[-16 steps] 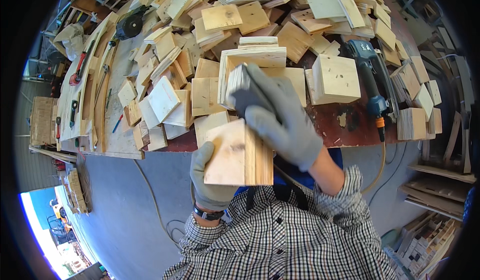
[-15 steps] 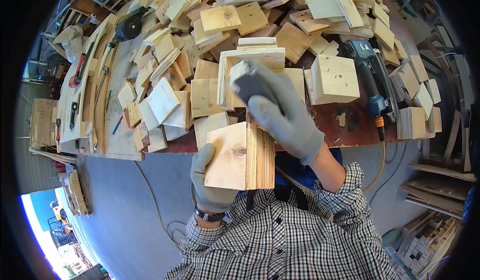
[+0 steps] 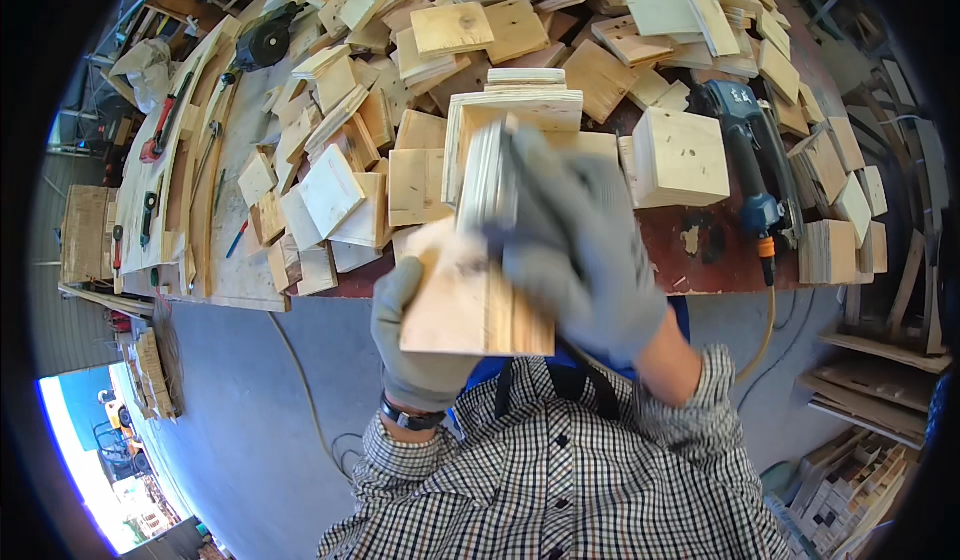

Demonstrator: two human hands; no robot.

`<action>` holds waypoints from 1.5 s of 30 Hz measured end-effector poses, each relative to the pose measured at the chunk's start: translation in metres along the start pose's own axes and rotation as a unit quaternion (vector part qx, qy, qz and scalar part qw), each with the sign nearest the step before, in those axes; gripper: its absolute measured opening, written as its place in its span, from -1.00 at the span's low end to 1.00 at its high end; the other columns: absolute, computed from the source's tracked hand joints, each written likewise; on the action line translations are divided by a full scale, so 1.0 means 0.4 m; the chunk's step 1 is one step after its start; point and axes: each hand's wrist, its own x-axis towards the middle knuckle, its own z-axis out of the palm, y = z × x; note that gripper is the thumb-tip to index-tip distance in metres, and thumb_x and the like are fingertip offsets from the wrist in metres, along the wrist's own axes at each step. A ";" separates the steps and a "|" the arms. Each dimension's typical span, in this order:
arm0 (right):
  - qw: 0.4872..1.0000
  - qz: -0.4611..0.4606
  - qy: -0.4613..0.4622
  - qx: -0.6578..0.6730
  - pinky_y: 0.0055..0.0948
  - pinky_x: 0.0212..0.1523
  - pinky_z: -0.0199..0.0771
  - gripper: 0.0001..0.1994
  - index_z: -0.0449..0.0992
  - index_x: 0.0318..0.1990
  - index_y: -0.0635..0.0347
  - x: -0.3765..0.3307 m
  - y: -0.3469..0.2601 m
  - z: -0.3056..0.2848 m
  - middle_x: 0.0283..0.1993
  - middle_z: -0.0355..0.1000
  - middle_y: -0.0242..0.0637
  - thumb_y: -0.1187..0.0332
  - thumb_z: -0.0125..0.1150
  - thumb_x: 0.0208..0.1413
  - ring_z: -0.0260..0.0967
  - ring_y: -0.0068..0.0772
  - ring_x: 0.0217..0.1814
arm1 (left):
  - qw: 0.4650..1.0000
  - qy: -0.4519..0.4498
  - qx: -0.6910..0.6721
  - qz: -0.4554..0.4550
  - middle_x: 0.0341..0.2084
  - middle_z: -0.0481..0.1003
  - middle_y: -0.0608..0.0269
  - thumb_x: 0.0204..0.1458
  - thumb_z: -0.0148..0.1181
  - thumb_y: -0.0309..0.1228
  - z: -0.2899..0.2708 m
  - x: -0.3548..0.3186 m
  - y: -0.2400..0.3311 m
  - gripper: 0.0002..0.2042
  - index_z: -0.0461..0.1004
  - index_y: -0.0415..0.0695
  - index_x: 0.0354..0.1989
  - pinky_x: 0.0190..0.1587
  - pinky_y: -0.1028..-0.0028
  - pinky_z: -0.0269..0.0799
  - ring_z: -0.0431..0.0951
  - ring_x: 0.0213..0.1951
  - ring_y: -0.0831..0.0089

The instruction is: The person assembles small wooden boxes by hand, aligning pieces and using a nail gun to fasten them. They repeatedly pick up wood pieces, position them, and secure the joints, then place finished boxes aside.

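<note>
My left hand (image 3: 408, 335), in a grey glove, is wrapped round the left side of a plywood block (image 3: 445, 315) with layered edges, held up in front of the bench. My gloved right hand (image 3: 595, 260) is closed on a dark, dust-whitened sanding block (image 3: 522, 200) over the block's upper right edge. Motion smears this hand and what it holds, so the exact contact is hard to tell. Just behind them stands a box-like plywood piece (image 3: 565, 110). To its right is another pale plywood block (image 3: 685, 155) with small dark marks on its face.
Loose plywood pieces (image 3: 515, 30) cover much of the red bench (image 3: 700, 260). At the right lies a dark pneumatic nail gun (image 3: 745, 160) with a hose hanging off the edge. Hand tools and a black tape reel (image 3: 265, 45) lie on the left boards.
My right hand has swung downward and right along the plywood block with the sanding block. My left hand keeps its hold, with the block tilted slightly. The view has shifted a little.
</note>
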 end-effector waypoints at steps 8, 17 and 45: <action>0.995 -0.003 -0.001 0.102 -0.14 0.17 0.35 -0.27 0.32 0.48 0.26 0.033 0.013 -0.053 0.11 0.35 0.04 -0.06 0.19 0.31 0.34 -0.05 0.07 | 0.998 0.056 -0.022 0.008 0.14 0.60 -0.05 0.38 0.08 -0.26 0.082 -0.005 -0.019 -0.55 0.41 -0.23 0.34 0.11 0.17 0.72 0.69 0.07 0.13; 0.996 -0.029 -0.083 -0.014 -0.06 0.14 0.28 -0.20 0.39 0.47 0.10 -0.060 -0.086 -0.026 0.09 0.33 0.05 -0.27 0.16 0.26 0.29 0.04 0.05 | 0.994 0.084 -0.037 -0.053 0.18 0.57 -0.09 0.36 -0.01 -0.08 0.026 0.028 0.032 -0.43 0.36 -0.24 0.39 0.32 0.04 0.51 0.62 0.16 0.03; 0.999 -0.027 -0.004 0.033 -0.06 0.18 0.33 -0.22 0.33 0.48 0.20 -0.004 0.003 -0.033 0.10 0.33 0.04 -0.01 0.31 0.18 0.32 0.03 0.09 | 0.965 -0.015 0.244 -0.094 0.38 0.35 0.01 0.37 0.11 -0.17 -0.003 -0.030 0.020 -0.33 0.07 -0.21 0.55 0.44 0.15 0.34 0.41 0.37 0.18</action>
